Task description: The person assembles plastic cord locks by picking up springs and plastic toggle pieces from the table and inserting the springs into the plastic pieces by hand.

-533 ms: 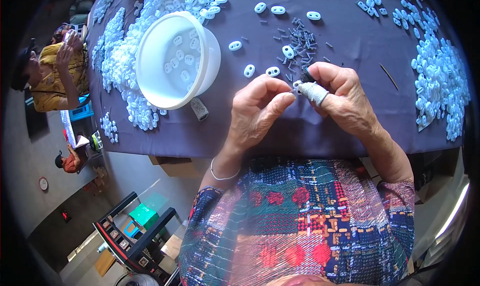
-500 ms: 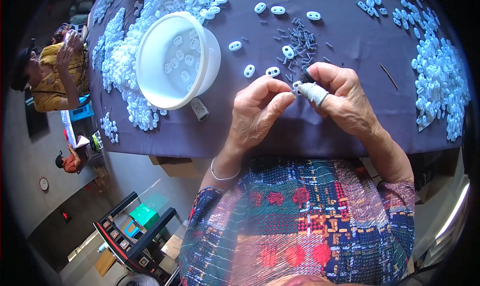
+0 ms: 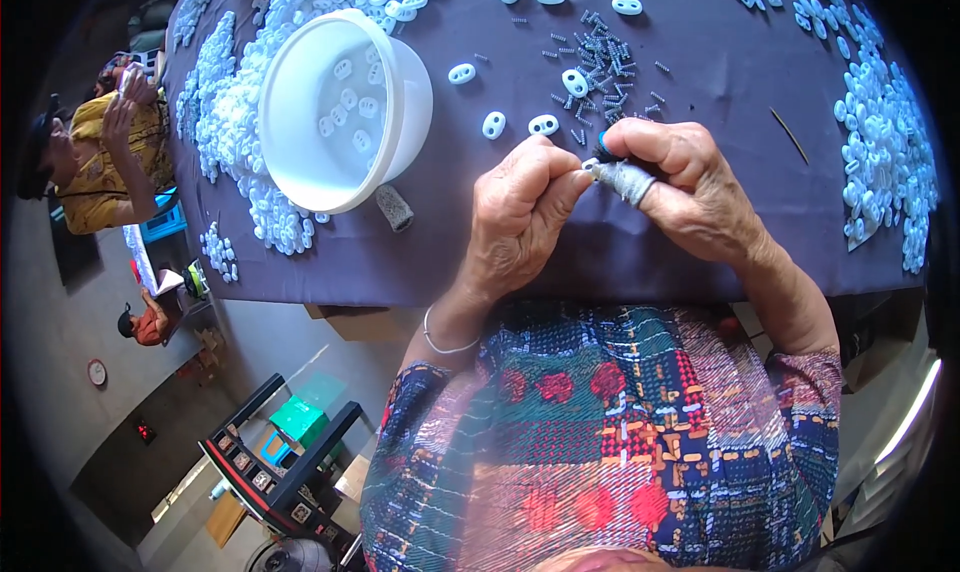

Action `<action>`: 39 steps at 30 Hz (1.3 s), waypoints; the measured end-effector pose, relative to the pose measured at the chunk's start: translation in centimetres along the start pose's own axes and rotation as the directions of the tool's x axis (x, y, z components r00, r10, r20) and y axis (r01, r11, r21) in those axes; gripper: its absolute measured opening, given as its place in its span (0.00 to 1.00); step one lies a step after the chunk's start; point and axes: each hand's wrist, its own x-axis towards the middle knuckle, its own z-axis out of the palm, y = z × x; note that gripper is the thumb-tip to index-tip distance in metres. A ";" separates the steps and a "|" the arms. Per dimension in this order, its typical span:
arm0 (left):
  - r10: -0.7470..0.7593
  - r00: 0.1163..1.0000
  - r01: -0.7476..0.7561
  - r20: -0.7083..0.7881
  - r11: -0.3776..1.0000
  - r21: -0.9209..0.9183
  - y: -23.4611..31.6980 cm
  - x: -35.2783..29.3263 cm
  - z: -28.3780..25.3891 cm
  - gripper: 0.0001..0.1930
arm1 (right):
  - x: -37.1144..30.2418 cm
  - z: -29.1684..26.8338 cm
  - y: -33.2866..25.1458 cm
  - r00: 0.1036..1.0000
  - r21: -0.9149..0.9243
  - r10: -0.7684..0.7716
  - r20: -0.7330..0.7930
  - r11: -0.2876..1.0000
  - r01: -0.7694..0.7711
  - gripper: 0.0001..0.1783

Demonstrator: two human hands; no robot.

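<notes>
My left hand point(image 3: 518, 220) is pinched shut, thumb against forefinger, on what seems to be a small spring, mostly hidden by the fingertips. Those fingertips meet a white two-hole cord lock piece point(image 3: 591, 168), gripped by my right hand point(image 3: 692, 194). Pale cloth wrapping point(image 3: 629, 181) covers the right thumb, and a dark cover point(image 3: 604, 150) sits on the right forefinger's tip. Just beyond my hands lies a heap of small metal springs point(image 3: 606, 64), with one white oval cord lock piece point(image 3: 574, 83) on it. Another such piece point(image 3: 543, 125) rests nearest my left fingers.
A white tub point(image 3: 408, 122) with several loose pieces stands left, a grey cloth finger sleeve point(image 3: 394, 209) beside it. Large piles of white pieces point(image 3: 235, 122) point(image 3: 880, 152) cover both sides. A thin brown stick point(image 3: 789, 136) lies right. Another person point(image 3: 110, 162) sits at far left.
My left fingertips have closed in against the cord lock piece, covering more of it. My right forefinger has shifted slightly left with its dark cover. The whole view has shifted a little.
</notes>
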 end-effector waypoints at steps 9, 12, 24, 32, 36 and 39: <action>-0.029 0.999 0.029 -0.026 1.000 -0.001 -0.1 -0.1 0.0 0.04 | -0.3 0.1 -0.9 0.986 0.074 0.163 0.029 0.983 -0.165 0.09; -0.030 0.999 0.030 -0.032 1.000 -0.008 -0.2 -0.2 0.1 0.04 | -0.4 0.1 -0.5 0.988 0.138 0.153 0.017 0.979 -0.153 0.09; -0.040 0.999 0.039 -0.016 0.999 -0.009 -0.2 0.0 0.2 0.04 | -0.1 0.3 0.6 0.999 0.008 0.003 -0.034 1.000 -0.003 0.05; -0.178 0.959 0.161 -0.220 0.983 -0.093 -0.3 -0.8 -0.3 0.20 | 0.1 0.1 -1.1 0.956 0.313 0.291 0.022 0.907 -0.283 0.04; -0.177 0.972 0.164 -0.155 0.982 -0.092 0.0 -1.1 -0.2 0.18 | 0.0 0.1 -1.7 0.943 0.308 0.331 0.038 0.894 -0.326 0.04; -0.069 0.993 0.058 -0.093 0.991 -0.123 -0.3 -0.7 0.2 0.13 | 0.1 0.2 -1.3 0.957 0.301 0.286 0.040 0.910 -0.285 0.04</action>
